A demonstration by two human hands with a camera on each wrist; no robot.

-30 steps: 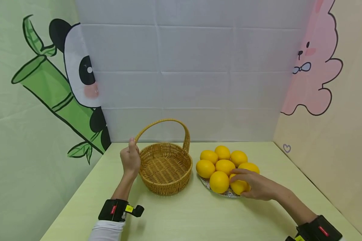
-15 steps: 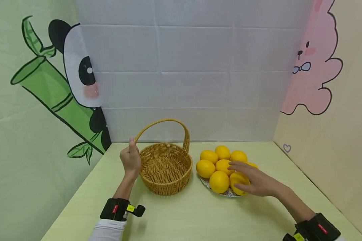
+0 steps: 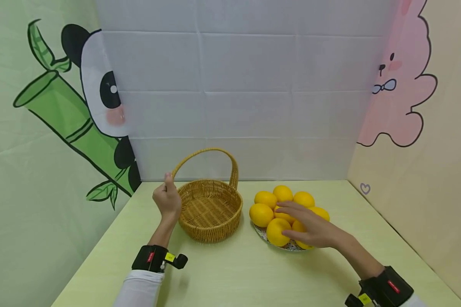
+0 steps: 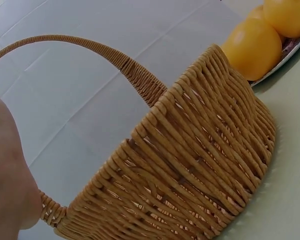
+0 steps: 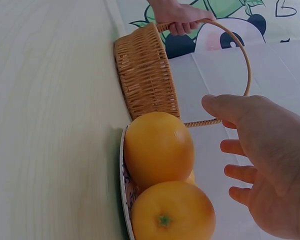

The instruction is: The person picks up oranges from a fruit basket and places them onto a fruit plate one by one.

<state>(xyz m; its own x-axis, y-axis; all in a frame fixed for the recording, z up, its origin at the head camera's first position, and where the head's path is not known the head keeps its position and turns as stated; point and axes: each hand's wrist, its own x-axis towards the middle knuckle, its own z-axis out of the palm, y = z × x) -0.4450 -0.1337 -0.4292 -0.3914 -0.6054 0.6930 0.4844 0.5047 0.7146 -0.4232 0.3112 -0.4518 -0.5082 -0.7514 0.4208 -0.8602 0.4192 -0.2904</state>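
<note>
My left hand [image 3: 168, 198] grips the left end of the arched handle on a brown wicker basket [image 3: 211, 233]. No fruit shows inside the basket. In the left wrist view the basket's woven wall [image 4: 190, 155] looks tilted. On the right, several oranges [image 3: 261, 215] are heaped on a patterned plate [image 3: 262, 234]. Over their front right part hovers my right hand [image 3: 311, 224], fingers spread and holding nothing, its thumb overlapping the front orange [image 3: 275, 234]. The right wrist view has that hand [image 5: 270, 155] beside the oranges, one with a green stem spot [image 5: 164, 220].
All of this is on a pale yellow-green table [image 3: 230, 277]. A grey-white cloth backdrop [image 3: 249, 106] rises behind it. Side panels carry a panda with bamboo [image 3: 61, 111] at left and a pink bear [image 3: 399, 106] at right.
My right hand has let go of the front right orange, spread its fingers and shifted left over the heap. My left hand has moved the basket slightly away and left.
</note>
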